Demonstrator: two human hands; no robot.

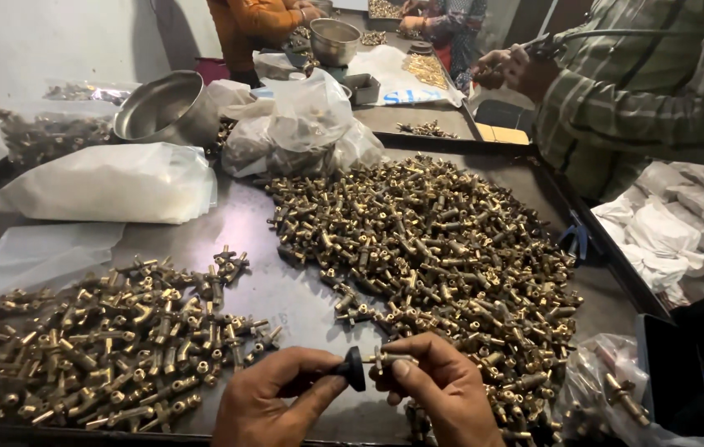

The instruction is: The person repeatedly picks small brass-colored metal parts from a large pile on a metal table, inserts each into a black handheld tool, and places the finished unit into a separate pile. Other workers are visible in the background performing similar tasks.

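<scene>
Brass everywhere on the grey metal table (286, 290). Far left: small pile of brass fittings (112, 343), spread flat, with clear plastic sheet (33, 257) just behind it. Further back: white filled bag (108, 182), steel bowl (166, 108) tilted on its side, crumpled clear bags (306, 124).

Bottom centre: left hand (273, 401) closed around a black-tipped tool (350, 369), tip pointing right. Right hand (443, 393) pinches one brass fitting (385, 361) between thumb and fingers, its end touching the tool's black head. Both hands low at the near table edge, between the two piles.

Right of centre: big heap of brass fittings (435, 248), reaching the right hand. Far right: person in a striped shirt (642, 91), beside grey packed bags (700, 199).
</scene>
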